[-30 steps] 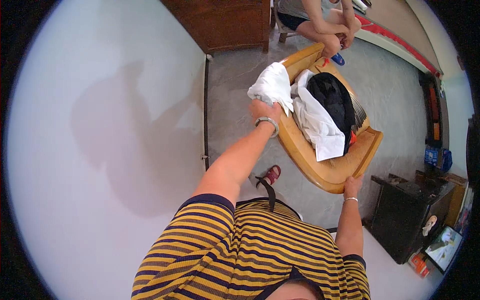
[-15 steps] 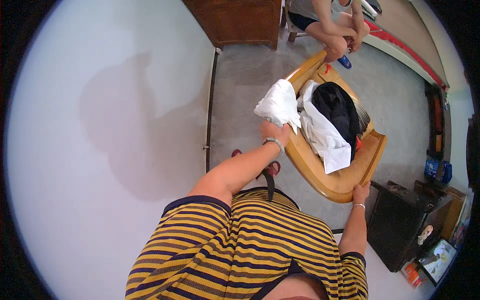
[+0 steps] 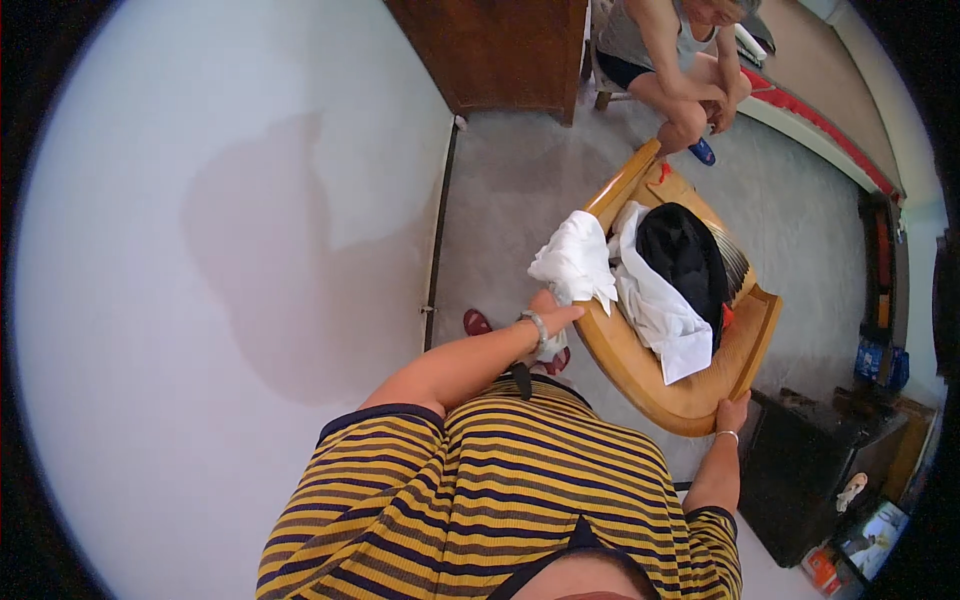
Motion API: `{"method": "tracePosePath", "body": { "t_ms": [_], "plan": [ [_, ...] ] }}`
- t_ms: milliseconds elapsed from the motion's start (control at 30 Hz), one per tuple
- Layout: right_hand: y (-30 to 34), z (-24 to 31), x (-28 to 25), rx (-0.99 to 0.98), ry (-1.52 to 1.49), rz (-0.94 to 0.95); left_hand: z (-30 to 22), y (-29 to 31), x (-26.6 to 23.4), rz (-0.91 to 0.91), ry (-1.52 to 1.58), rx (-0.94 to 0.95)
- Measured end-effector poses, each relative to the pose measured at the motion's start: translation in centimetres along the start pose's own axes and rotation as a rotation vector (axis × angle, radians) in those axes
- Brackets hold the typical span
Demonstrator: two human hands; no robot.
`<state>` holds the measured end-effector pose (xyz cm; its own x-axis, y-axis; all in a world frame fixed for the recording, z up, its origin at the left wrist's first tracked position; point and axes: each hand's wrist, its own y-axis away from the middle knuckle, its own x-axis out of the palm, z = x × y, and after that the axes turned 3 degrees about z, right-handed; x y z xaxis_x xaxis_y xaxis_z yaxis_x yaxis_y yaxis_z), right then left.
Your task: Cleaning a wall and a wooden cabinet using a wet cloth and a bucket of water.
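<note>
A light-brown wooden chair (image 3: 650, 400) with a rounded frame hangs tilted in front of me, held by both hands. My left hand (image 3: 553, 312) is closed on the chair's left edge, below a bunched white cloth (image 3: 577, 255) draped over that edge. On the lower right rim, my right hand (image 3: 733, 411) grips the wood. Inside the chair lie a white garment (image 3: 650, 310) and a black garment (image 3: 680, 245), the black one partly over the white. A small red thing (image 3: 727, 316) peeks out beside them. The chair's underside is hidden.
Beyond the chair a person (image 3: 690, 90) sits on a low stool, arms on knees. A brown wooden cabinet (image 3: 500, 50) stands at the far left, against the white wall (image 3: 250, 200). To the right is a black cabinet (image 3: 800, 480) with a picture screen (image 3: 873, 540) near it.
The whole view has shifted, so chair and room sit lower and slightly further right. More of the seated person shows. Both my hands keep hold of the chair; the clothes stay in it.
</note>
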<state>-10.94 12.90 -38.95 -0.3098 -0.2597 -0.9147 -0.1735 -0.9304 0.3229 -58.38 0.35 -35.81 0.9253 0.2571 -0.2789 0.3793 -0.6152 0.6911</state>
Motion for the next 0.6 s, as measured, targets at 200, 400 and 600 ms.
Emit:
{"method": "tracePosePath", "body": {
  "t_ms": [200, 400, 600],
  "plan": [
    [3.3, 6.0, -1.0, 0.207, 0.240, 0.049, 3.2, -0.9, -7.7, 0.215, 0.063, -0.142],
    [9.8, 22.9, 0.8, -0.594, 0.257, -0.304, 7.2, -3.6, -16.2, 0.027, 0.404, -0.281],
    [16.5, 45.7, 5.1, -1.056, -0.224, 0.157, 2.6, -6.8, -23.7, 0.165, 0.476, -0.247]
  ]
}}
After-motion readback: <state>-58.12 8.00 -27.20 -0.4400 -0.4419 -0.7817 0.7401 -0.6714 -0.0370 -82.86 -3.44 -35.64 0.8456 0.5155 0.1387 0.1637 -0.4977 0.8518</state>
